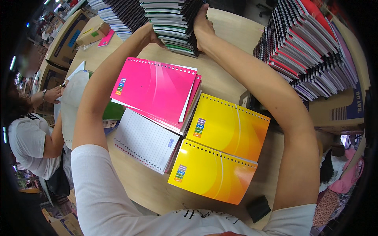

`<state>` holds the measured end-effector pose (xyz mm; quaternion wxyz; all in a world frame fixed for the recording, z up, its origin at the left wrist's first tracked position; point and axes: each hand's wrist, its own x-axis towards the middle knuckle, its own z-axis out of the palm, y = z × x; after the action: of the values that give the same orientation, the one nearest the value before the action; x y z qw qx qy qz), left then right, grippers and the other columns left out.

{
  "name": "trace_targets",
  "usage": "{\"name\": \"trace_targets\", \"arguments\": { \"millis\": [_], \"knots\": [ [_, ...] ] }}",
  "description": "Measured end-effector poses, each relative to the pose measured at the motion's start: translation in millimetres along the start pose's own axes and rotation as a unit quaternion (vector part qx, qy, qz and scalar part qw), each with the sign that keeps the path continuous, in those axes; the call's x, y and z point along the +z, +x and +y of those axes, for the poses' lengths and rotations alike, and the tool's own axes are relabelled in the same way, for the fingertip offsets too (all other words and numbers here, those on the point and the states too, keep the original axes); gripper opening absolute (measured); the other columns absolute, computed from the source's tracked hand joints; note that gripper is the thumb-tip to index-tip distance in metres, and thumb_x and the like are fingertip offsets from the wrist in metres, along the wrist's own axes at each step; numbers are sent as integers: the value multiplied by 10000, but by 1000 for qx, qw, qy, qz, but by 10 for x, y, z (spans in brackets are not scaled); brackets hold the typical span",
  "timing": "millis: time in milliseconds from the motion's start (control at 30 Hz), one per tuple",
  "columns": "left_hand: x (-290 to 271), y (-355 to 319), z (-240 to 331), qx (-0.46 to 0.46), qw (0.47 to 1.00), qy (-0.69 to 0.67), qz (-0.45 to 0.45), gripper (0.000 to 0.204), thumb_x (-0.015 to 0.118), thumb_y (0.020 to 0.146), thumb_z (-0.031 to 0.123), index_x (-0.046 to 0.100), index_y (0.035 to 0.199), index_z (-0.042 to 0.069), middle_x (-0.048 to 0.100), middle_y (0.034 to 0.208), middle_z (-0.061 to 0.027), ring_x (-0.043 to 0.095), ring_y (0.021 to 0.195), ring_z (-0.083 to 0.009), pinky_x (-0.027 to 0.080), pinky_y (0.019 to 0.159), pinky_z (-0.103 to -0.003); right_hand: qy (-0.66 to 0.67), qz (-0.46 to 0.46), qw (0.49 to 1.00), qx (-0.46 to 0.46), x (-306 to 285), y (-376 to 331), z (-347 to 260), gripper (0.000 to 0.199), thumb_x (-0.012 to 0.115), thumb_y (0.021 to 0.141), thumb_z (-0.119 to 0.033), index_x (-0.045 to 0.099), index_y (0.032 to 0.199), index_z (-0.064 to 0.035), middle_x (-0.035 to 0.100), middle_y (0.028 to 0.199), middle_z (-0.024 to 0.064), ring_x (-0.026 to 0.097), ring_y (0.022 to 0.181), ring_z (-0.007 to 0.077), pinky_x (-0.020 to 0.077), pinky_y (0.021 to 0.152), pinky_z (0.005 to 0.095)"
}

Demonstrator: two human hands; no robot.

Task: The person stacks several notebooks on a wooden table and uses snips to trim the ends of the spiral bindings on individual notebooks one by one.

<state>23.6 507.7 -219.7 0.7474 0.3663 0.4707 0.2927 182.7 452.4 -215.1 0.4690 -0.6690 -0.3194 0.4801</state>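
Both my arms reach to the far side of the table, around a tall stack of spiral notebooks (173, 29) with white pages and some green covers. My left hand (154, 38) grips its left side, most of its fingers hidden. On the right side my right hand (203, 29) presses against the stack, thumb pointing up. Between my forearms lie a pile of pink punched covers (155, 88), a pile of lined punched sheets (145, 139), and two yellow-orange punched piles, one farther (232, 126) and one nearer (212, 171).
More bound notebooks (122, 15) stand left of the stack. A tall pile of black-spiral notebooks (301, 43) rises on the right above a cardboard box (334, 108). A dark object (258, 208) lies near me. At left another person's hand (53, 94) works by cartons (65, 43).
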Motion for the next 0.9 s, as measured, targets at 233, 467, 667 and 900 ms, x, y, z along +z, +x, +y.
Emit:
{"name": "trace_targets", "arguments": {
  "millis": [233,467,667,900],
  "knots": [
    [-63,52,-77,35,996,-21,76,390,461,945,359,598,1142,51,622,1159,-141,566,1090,-297,438,982,-450,-87,20,996,-22,-79,-123,-19,977,159,869,-754,364,1373,57,394,1395,301,375,1309,424,309,1076,483],
    [4,74,-146,74,996,-44,25,371,463,952,356,607,1079,39,638,1109,-119,606,1007,-257,463,955,-436,-81,38,991,-95,-184,-148,-68,948,239,877,-736,252,1428,36,298,1428,350,366,1300,465,302,1062,517],
    [-27,-116,-242,86,995,-5,46,537,388,959,457,552,1235,27,579,1253,-145,545,1158,-263,413,1028,-449,-92,172,758,-623,-394,-1311,-1027,776,519,858,-605,490,1314,23,577,1203,224,565,1105,360,435,984,435],
    [399,-41,-256,49,996,37,-57,521,375,984,449,566,1227,29,599,1230,-129,581,1123,-232,464,990,-397,-545,-57,633,-546,-1200,-1664,-1781,709,685,754,-532,591,1236,-21,621,1177,207,603,1085,332,460,947,404]
  ]
}}
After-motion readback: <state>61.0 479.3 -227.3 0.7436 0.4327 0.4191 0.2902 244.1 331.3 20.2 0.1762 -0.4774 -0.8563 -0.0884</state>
